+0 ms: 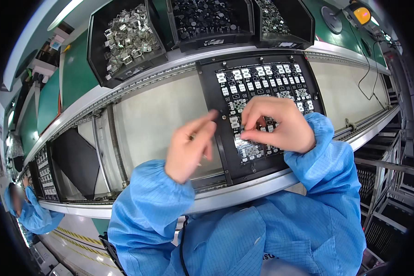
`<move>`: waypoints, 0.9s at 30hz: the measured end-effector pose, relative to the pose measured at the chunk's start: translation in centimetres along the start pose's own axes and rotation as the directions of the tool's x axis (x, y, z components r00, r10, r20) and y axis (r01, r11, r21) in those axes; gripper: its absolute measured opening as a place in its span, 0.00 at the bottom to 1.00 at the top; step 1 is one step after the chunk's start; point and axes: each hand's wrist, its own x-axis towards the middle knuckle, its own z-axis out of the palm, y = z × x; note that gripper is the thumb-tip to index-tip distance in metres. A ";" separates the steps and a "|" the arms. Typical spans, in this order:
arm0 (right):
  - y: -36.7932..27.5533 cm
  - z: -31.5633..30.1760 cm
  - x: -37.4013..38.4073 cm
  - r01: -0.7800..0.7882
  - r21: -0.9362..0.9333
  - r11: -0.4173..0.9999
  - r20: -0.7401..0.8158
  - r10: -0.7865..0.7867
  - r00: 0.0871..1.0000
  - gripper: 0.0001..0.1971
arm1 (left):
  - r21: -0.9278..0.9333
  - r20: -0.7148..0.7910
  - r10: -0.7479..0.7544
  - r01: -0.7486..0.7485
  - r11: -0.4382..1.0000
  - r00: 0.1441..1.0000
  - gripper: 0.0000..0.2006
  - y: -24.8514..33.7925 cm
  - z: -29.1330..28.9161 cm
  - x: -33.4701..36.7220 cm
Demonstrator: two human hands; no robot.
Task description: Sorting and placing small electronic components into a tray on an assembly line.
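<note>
Over the black tray [211,87] my right hand [280,124] is closed in a pinch, with a small dark electronic component [243,130] between thumb and forefinger. Beneath it lies a circuit board panel [250,154] set with rows of white and metal parts. My left hand [187,149] hovers just left of the tray, its fingers curled and the forefinger pointing towards the panel. Small glints show at its palm and below the fingers, too small and blurred to name. My right hand hides part of the panel's middle.
Behind the conveyor rail [165,69] stand three black bins: one with silvery metal connectors [131,37], one with dark round components [204,20], one with small shiny parts [273,18]. Another loaded tray [45,172] and a person in blue [37,214] are at far left. A rack [384,184] stands right.
</note>
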 end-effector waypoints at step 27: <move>8.7 -5.8 6.2 -0.204 -0.054 0.977 -0.132 0.196 0.972 0.05 | -0.581 0.395 -0.336 0.516 0.629 0.855 0.20 -3.0 0.6 2.9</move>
